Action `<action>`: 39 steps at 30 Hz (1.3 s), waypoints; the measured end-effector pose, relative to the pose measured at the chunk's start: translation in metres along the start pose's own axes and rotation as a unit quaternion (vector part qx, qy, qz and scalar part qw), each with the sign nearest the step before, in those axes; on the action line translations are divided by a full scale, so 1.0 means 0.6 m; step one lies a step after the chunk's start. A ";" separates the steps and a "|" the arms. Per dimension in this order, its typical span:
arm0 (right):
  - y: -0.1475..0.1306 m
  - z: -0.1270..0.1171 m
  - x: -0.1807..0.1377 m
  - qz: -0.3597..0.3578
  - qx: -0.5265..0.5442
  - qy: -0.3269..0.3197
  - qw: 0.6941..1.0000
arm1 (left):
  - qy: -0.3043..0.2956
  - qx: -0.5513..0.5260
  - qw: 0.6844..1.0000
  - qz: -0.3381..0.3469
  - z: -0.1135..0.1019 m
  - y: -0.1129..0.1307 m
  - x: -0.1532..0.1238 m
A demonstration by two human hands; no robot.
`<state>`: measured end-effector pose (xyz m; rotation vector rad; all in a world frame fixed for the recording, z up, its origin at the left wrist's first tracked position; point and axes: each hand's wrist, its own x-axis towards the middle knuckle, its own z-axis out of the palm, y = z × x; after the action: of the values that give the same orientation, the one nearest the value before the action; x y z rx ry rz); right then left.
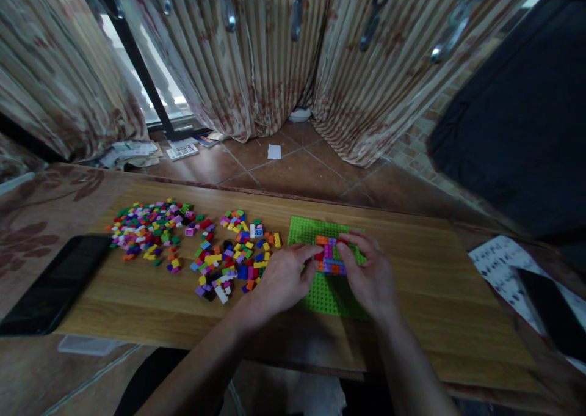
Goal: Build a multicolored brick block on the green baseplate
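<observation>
Hands (327, 275) flank brick cluster (329, 256), fingertips touching

This looks like a room in a home. Striped, flower-patterned curtains (256, 55) hang across the window from about ten to two o'clock, reaching down to a floor of reddish-brown tiles (297, 171). Loose papers (132, 153) lie on the floor at ten o'clock. A low wooden bench (434, 281) carries scattered toy bricks (192, 239), with a dark phone (55, 284) at nine o'clock.
</observation>
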<state>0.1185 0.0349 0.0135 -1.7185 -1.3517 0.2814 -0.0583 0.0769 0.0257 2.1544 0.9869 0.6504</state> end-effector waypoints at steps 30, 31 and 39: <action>-0.010 0.027 -0.001 0.139 0.055 -0.037 0.988 | 0.056 0.025 0.998 -0.029 -0.029 -0.018 -0.002; -0.010 0.025 -0.002 0.143 0.059 -0.040 0.987 | 0.066 0.028 0.997 -0.034 -0.038 -0.023 -0.001; 0.003 0.012 0.007 0.198 0.150 0.048 0.968 | 0.168 0.085 0.972 -0.143 -0.107 -0.082 0.003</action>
<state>0.1164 0.0421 0.0092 -1.7058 -0.8374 0.5892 -0.1226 0.1257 0.0316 2.0236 1.5509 0.8280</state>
